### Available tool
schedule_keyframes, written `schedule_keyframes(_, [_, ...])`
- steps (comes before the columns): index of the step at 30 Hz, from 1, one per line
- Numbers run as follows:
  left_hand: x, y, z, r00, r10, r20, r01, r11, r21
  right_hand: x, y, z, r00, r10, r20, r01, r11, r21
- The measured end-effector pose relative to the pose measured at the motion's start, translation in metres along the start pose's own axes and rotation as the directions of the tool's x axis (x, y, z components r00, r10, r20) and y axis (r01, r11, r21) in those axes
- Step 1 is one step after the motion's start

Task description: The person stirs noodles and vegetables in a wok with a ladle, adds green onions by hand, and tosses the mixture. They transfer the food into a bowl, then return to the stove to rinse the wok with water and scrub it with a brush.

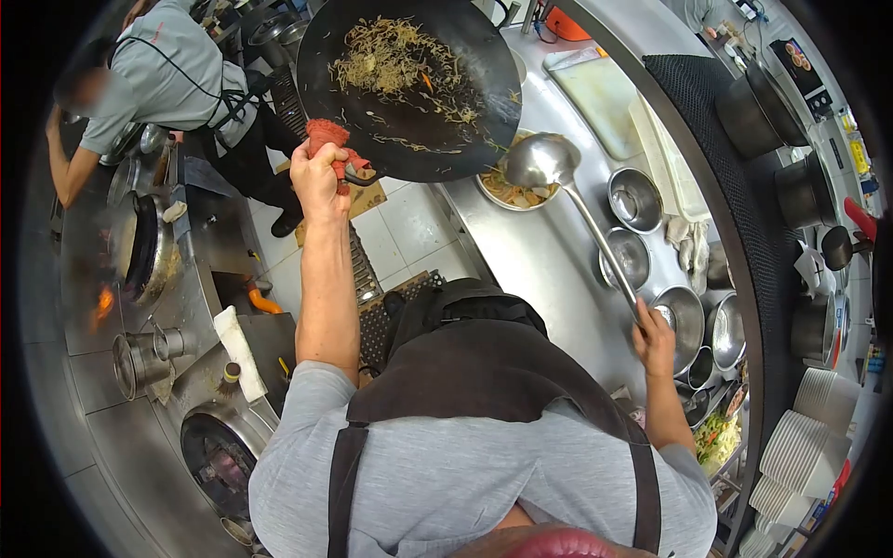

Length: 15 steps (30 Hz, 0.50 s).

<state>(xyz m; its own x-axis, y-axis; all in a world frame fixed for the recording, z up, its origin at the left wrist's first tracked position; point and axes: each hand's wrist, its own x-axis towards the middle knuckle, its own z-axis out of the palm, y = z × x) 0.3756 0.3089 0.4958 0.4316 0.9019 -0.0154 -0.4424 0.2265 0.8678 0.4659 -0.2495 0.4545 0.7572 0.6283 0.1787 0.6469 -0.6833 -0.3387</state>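
My left hand is closed round the handle of a large black wok, with a folded red cloth in the grip. Fried thin noodles with bits of vegetable lie in the wok, some strands spread toward its near side. My right hand grips the end of a long steel ladle. The ladle's round bowl hangs over a metal bowl of sliced food on the steel counter, partly covering it. The wok is held up by the counter's left edge and overlaps that bowl's upper side.
Several steel bowls stand along the counter's right side, near a white cutting board. A shelf edge with pots curves along the right. Another person works at the upper left, beside a stove with a wok and flame.
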Motion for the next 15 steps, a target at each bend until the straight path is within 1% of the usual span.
schedule_keyframes(1, [0.002,0.0,0.001,1.0,0.01,0.015,-0.011,1.0,0.017,-0.004,-0.004,-0.012,1.0,-0.002,-0.001,0.002,0.998,-0.064])
schedule_keyframes(3, [0.003,-0.001,0.005,0.999,0.015,0.043,-0.017,0.999,0.032,-0.003,-0.011,-0.018,1.0,0.031,0.004,-0.031,0.998,-0.06])
schedule_keyframes(4, [0.001,0.0,0.008,1.0,0.003,0.024,-0.003,1.0,0.018,0.002,-0.014,-0.019,0.999,0.052,0.01,-0.051,0.997,-0.054])
schedule_keyframes(5, [0.0,0.001,0.01,1.0,-0.008,0.002,0.008,1.0,0.003,0.011,-0.023,-0.016,0.999,0.026,-0.027,-0.026,0.999,-0.018])
schedule_keyframes(6, [-0.003,0.002,0.01,1.0,-0.006,0.004,0.006,1.0,-0.002,0.018,-0.027,-0.01,0.999,0.024,-0.032,-0.024,0.999,-0.021])
schedule_keyframes(8, [-0.003,0.005,0.011,1.0,-0.007,0.009,0.007,1.0,0.002,0.038,-0.032,0.014,0.998,0.041,-0.052,-0.036,0.995,0.094])
schedule_keyframes(9, [-0.001,0.007,0.008,0.999,0.011,0.053,-0.011,1.0,-0.004,0.053,-0.043,0.025,0.996,0.043,-0.077,-0.032,0.989,0.141])
schedule_keyframes(10, [-0.005,0.006,0.007,0.999,-0.018,0.036,0.019,0.999,-0.029,0.07,-0.058,0.036,0.994,0.046,-0.101,-0.026,0.982,0.188])
schedule_keyframes(12, [-0.015,0.012,0.009,0.998,-0.045,0.036,0.046,0.998,-0.033,0.108,-0.084,0.056,0.993,0.035,-0.111,-0.01,0.976,0.218])
schedule_keyframes(13, [-0.011,0.009,-0.004,0.989,-0.073,0.125,0.077,0.997,-0.028,0.129,-0.097,0.067,0.992,0.032,-0.121,0.003,0.961,0.275])
schedule_keyframes(14, [-0.014,0.012,-0.004,0.99,-0.062,0.123,0.066,0.997,-0.028,0.148,-0.109,0.077,0.991,0.031,-0.128,0.013,0.943,0.332])
schedule_keyframes(15, [-0.02,0.013,-0.001,0.995,-0.063,0.083,0.067,0.997,-0.038,0.166,-0.12,0.086,0.989,0.012,-0.146,0.04,0.936,0.349])
